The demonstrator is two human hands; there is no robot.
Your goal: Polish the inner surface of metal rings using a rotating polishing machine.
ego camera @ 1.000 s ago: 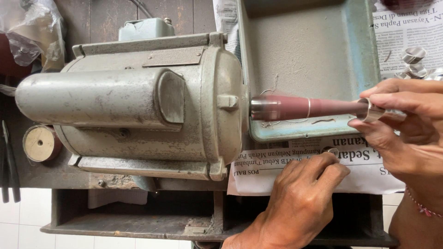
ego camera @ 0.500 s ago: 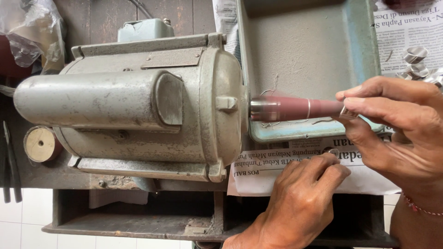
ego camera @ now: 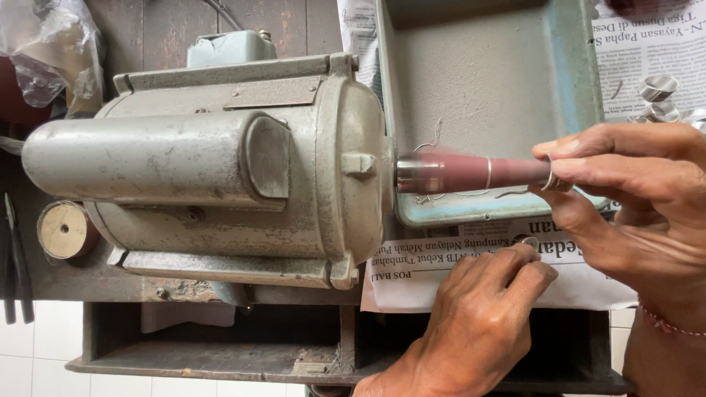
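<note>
Motor: a big grey motor [ego camera: 213,169] lies on its side, well to the left of both hands.
Tray: a blue-green metal tray [ego camera: 573,81] sits behind the hands, under the spindle.
Newspaper: a sheet of newspaper [ego camera: 412,283] lies beneath the left hand.
Spindle: a reddish tapered spindle [ego camera: 471,173] juts from the motor toward the right hand.
Right hand: the right hand [ego camera: 632,198] pinches a small metal ring [ego camera: 550,176] at the spindle's tip, fingers closed on it.
Left hand: the left hand [ego camera: 478,316] rests curled on the paper, fingertips closed on a tiny ring [ego camera: 528,241].
</note>
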